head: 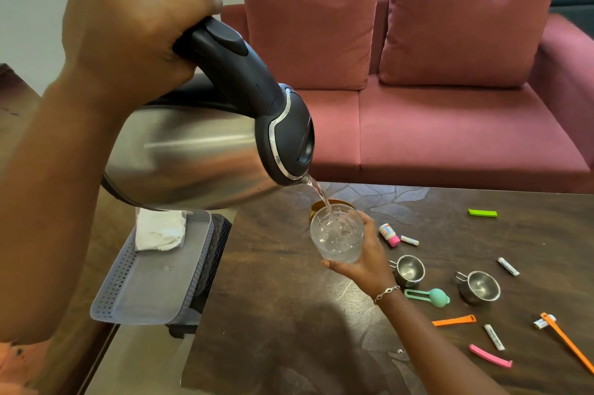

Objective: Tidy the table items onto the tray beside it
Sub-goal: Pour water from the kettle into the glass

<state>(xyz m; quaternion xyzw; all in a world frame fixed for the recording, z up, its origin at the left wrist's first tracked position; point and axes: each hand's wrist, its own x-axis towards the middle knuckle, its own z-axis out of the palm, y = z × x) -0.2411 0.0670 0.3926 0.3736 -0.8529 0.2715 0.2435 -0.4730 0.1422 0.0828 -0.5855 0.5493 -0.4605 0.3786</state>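
1. The left grip [128,38] is clenching round the black handle of the steel kettle [193,153], tipping it so that water is running from the spout.
2. The right grip [363,259] is curling round a clear glass [336,234], holding it just under the spout and above the surface [289,314]. The stream is falling into the glass.
3. The tray [106,301] is sitting off the edge of the surface, below the left grip and well to the left of the right grip. As far as the view shows, it is carrying only a crumpled white cloth [160,230] at its far end.
4. The small things are all lying on the surface, to the right of the right grip:
   - a pink-capped bottle [389,234] and a steel cup [408,269], nearest
   - a teal scoop [429,296] just beside the wrist
   - a second steel cup [480,287], an orange clip [454,320], a pink clip [490,356], a green clip [482,212] and white sachets [494,336], farther out
5. In my judgement the tidying is barely beginning. None of these things is resting on the tray, and the pouring is occupying both grips. Kettle and glass are probably needing to be set down before any item is getting carried leftward to the tray.
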